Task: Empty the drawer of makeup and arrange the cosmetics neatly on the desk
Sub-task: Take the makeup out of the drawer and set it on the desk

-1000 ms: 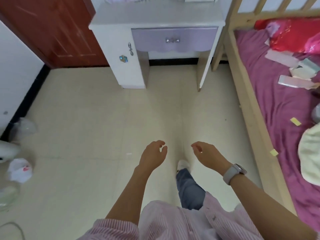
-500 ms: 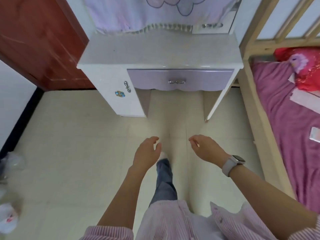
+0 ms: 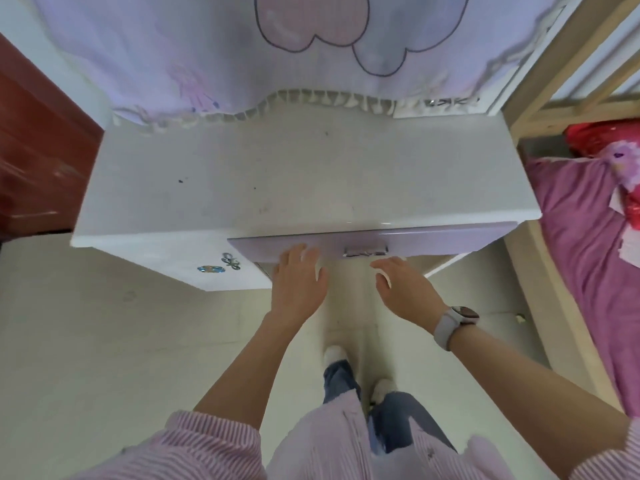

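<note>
Lilac drawer [image 3: 433, 239], white desk [image 3: 277, 178], pink-striped sleeve [image 3: 207, 448]

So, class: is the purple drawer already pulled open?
No. The drawer front sits closed under the desk top, handle ungripped.

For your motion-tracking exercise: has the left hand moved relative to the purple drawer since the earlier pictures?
Yes. The left hand has closed in on the drawer; its fingertips now reach the drawer front, left of the handle.

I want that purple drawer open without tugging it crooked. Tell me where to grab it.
Take the drawer by its small metal handle, centred on the front, coming from below and in front. The right hand is closest to it; the left hand lies on the front panel off to the left.
</note>
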### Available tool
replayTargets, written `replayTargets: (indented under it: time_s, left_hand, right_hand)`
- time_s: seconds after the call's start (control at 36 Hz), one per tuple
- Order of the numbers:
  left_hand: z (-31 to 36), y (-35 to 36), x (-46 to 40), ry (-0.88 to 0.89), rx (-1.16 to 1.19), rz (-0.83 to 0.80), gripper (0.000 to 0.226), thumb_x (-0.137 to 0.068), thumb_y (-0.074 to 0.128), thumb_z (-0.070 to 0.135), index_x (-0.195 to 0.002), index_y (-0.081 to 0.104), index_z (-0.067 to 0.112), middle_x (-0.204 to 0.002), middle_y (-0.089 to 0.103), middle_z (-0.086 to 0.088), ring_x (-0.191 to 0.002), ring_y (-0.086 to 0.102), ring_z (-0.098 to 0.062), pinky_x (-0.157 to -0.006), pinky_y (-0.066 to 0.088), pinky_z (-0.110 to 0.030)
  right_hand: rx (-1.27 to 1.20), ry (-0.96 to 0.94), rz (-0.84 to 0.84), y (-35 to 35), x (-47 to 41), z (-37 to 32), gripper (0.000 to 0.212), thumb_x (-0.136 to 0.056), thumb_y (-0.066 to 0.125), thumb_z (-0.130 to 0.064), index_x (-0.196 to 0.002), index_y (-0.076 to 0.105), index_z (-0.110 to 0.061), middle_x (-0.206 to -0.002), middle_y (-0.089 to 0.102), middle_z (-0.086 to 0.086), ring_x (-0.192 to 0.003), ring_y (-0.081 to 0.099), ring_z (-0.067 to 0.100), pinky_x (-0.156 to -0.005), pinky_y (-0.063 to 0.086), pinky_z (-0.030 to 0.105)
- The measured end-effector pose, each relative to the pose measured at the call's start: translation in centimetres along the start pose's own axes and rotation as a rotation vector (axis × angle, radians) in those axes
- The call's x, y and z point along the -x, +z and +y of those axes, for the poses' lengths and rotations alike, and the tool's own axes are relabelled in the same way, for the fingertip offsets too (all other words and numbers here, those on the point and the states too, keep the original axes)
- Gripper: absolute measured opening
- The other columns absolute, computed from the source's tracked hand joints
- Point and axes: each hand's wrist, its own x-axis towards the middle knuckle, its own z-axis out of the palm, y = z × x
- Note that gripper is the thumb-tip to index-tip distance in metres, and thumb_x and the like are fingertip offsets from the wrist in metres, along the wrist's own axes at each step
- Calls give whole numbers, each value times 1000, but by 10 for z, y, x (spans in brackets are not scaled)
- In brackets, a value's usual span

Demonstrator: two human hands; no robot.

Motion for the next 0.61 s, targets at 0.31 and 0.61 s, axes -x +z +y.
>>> replayTargets:
  time_s: [0.31, 0.61]
  left_hand:
    - [-56, 57, -96, 20, -143, 142, 51, -93, 28, 42, -142, 37, 29, -152, 29, -8, -142, 19, -32, -111, 6, -56]
    - [-60, 74, -101, 44, -179, 317, 46, -95, 37, 41, -140, 38, 32, -152, 31, -6, -141, 20, -29, -112, 5, -54]
  right_hand:
    - [368, -93, -3, 75, -116, 47, 42, -71, 65, -4, -113, 61, -2, -96, 67, 17, -88, 64, 34, -73, 52, 39]
    - [622, -14, -7, 86, -134, 53, 11, -59, 76, -11, -67, 71, -15, -52, 64, 0, -47, 61, 19, -47, 41, 19]
